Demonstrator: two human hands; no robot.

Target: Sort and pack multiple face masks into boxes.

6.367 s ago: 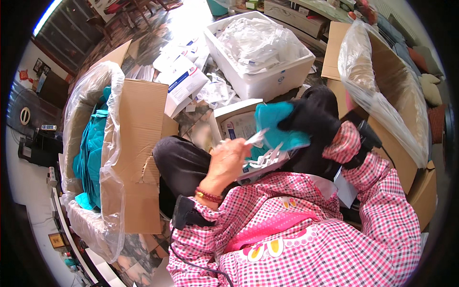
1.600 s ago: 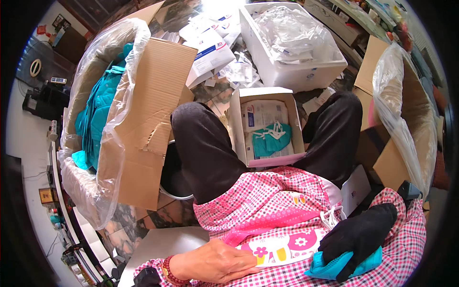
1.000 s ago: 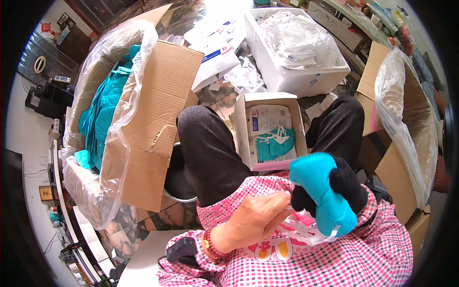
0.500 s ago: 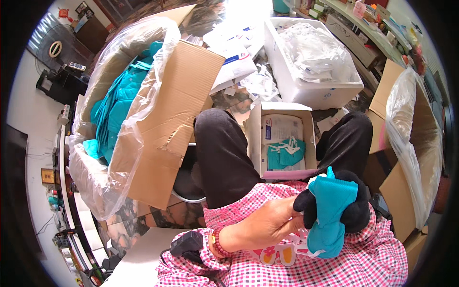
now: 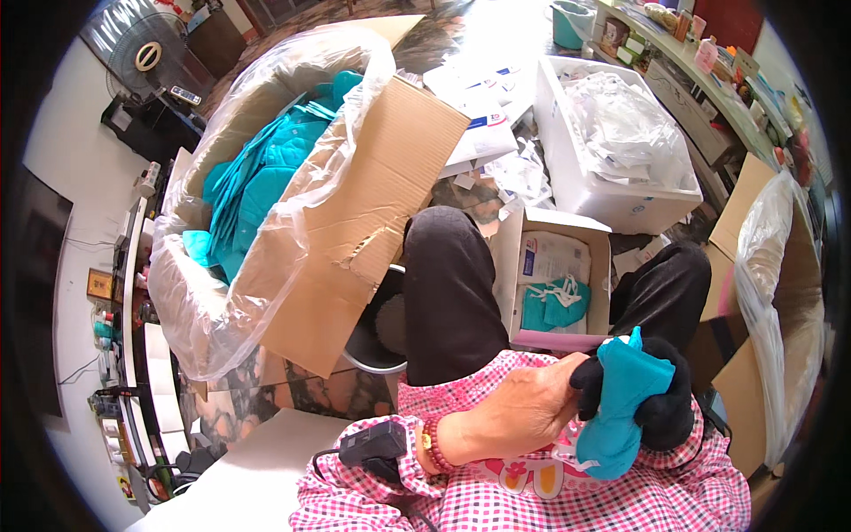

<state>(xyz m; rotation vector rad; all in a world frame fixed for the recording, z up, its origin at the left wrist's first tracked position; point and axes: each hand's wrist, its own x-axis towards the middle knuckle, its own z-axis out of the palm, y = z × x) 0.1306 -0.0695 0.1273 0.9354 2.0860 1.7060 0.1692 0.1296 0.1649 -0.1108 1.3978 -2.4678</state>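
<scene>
In my right hand (image 5: 671,410), which wears a black glove, is a folded teal padded cloth piece (image 5: 623,412), held upright above my lap. A bit of white strap shows at its lower left edge. My bare left hand (image 5: 521,415), with a beaded bracelet at the wrist, is closed at the left side of the cloth, its fingers pressed together. Its fingertips are hidden beside the black glove's thumb, so what they pinch does not show. Between my knees stands a small open carton (image 5: 511,266), holding a teal piece with white straps (image 5: 558,306) and a white printed packet (image 5: 551,257).
A large plastic-lined cardboard box (image 5: 390,177) at left holds many teal pieces (image 5: 257,186). Beyond the carton, a white foam bin (image 5: 612,199) contains clear packets. White papers (image 5: 483,133) litter the floor. Another lined box (image 5: 771,266) stands at right, a dark bucket (image 5: 377,332) by my left knee.
The whole view has shifted, so the surroundings appear farther right and lower. The teal cloth stays in my right hand, and my left hand remains closed beside it, slightly nearer.
</scene>
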